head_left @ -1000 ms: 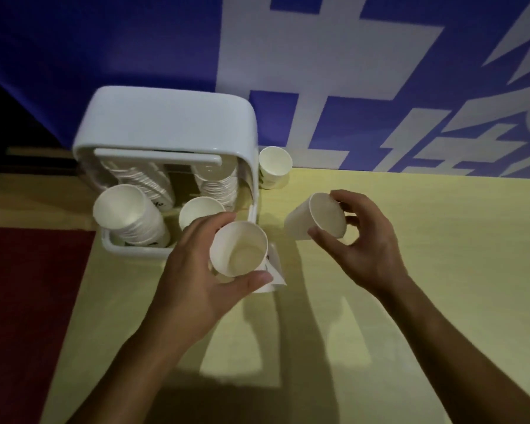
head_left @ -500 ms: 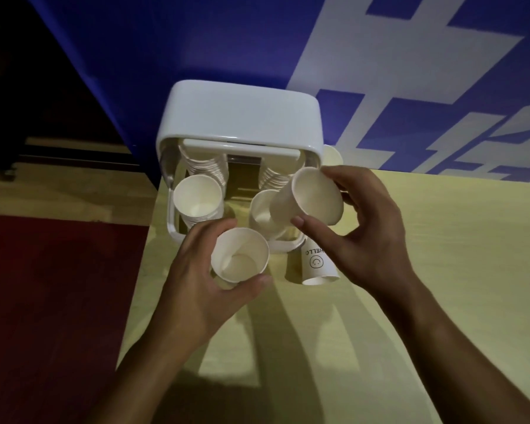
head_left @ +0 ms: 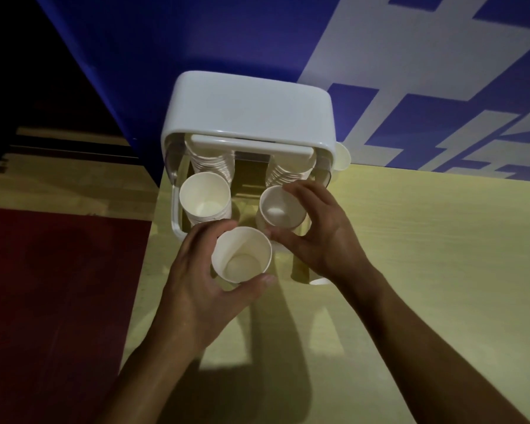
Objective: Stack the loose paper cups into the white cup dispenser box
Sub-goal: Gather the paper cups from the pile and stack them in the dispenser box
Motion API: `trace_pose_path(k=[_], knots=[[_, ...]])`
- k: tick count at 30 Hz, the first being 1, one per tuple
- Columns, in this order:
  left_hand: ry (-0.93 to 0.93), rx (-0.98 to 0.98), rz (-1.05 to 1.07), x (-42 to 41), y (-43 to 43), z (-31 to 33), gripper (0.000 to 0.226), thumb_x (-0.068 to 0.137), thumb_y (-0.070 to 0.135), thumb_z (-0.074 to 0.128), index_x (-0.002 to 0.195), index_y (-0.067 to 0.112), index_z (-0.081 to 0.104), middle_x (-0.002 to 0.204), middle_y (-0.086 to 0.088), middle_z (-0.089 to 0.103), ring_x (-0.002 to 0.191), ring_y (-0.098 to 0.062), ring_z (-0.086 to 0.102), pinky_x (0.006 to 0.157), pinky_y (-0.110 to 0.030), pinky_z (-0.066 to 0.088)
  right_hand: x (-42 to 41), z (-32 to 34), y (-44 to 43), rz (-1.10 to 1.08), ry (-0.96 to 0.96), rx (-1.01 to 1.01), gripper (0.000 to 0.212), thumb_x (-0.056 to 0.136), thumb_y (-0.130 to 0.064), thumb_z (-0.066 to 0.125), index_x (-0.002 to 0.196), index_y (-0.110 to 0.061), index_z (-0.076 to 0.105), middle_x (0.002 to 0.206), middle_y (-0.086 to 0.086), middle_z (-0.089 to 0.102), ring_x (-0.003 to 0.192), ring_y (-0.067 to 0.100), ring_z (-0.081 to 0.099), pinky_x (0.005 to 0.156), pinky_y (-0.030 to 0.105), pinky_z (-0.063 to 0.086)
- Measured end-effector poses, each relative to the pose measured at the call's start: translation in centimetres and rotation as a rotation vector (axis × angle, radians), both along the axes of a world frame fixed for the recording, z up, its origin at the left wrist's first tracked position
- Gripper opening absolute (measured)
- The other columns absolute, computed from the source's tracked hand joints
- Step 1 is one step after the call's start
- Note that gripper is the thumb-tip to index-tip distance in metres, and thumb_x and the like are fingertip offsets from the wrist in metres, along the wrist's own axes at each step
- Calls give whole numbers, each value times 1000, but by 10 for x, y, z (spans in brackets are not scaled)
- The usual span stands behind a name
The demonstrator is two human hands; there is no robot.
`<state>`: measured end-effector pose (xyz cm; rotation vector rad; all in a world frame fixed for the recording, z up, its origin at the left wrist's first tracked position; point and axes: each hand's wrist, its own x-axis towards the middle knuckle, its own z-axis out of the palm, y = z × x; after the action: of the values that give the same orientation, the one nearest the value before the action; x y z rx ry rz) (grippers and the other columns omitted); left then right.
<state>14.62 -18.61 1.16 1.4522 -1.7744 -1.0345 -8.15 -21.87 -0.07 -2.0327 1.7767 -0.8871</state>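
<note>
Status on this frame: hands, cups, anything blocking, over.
Left hand grips a loose cup before the dispenser box. Right hand holds a second cup inside the box, front right. Nothing seen in the way.

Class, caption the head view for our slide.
Right hand holds a paper cup at the right stack in the dispenser box; left hand holds another cup.

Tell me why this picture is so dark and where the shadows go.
Head view: dim light, the white dispenser box brightest; the left hand with its cup and the right hand with the other cup throw long dark shadows across the yellow table, toward the camera.
</note>
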Motion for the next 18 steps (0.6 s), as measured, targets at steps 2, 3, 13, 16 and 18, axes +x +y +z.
trace_pose_path(k=[2,3,13,16,18], knots=[[3,-4,-2,0,-1,-1,81,64,72,77,135,43,51,137,19,54,123,-8,54,86,-20,45,1,-6,1,-26,-6,9,74,83,-61,72,135,-8,61,134,5,61,117,16,58,96,24,49],[1,-4,0,0,-2,-1,82,64,72,77,135,42,52,138,18,54,123,-9,55,87,-20,45,1,-9,1,-38,-19,6,71,85,-56,74,135,-8,61,134,5,61,118,14,57,97,21,47],[99,-41,29,-9,-4,13,85,67,64,81,141,34,50,137,15,58,124,-14,59,91,-28,53,3,17,22,-184,-369,75,50,97,-43,66,141,-20,61,139,-13,61,132,2,53,107,25,46],[147,-63,5,-23,-10,27,83,70,54,87,140,28,51,134,11,61,124,-18,61,92,-33,56,1,41,38,-109,-537,127,43,99,-35,65,139,-20,63,131,-10,69,125,16,63,102,43,52],[163,-94,-3,-35,-19,36,82,70,53,88,139,29,52,133,11,63,124,-16,62,92,-36,58,-1,51,42,-46,-567,141,40,100,-29,64,139,-21,63,131,-9,69,124,20,64,102,48,52]])
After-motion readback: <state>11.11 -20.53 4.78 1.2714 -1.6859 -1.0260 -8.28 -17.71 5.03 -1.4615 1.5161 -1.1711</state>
